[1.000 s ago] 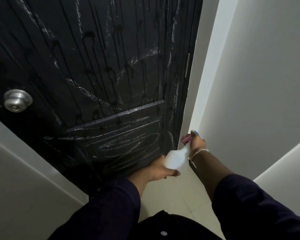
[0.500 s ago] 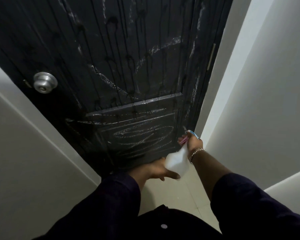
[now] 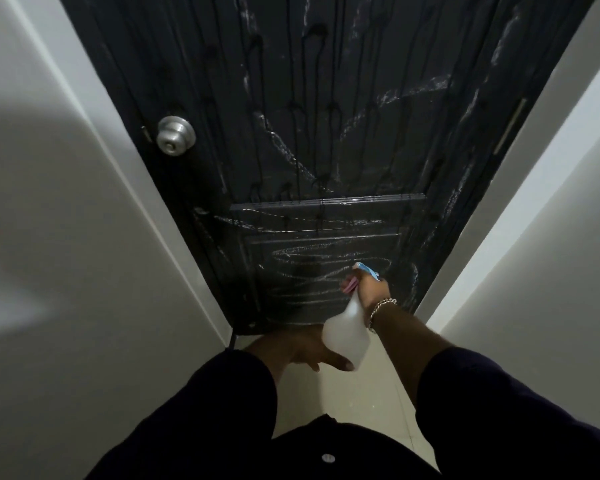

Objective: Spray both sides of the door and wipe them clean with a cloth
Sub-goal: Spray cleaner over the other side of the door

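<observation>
From my remote station, left to right: a white wall [image 3: 66, 237] closes off the left flank, meeting the black door [image 3: 326, 133] along its latch edge, where a metal knob [image 3: 175, 135] sits. The door face is streaked with wet runs and smears. The left hand [image 3: 302, 351] hangs low near the door's bottom edge, fingers loosely extended, holding nothing. The right hand [image 3: 373, 289] grips the neck of the white spray bottle [image 3: 347, 336], nozzle toward the lower panel. A white wall [image 3: 534, 271] bounds the right. Pale floor [image 3: 361, 403] shows between.
</observation>
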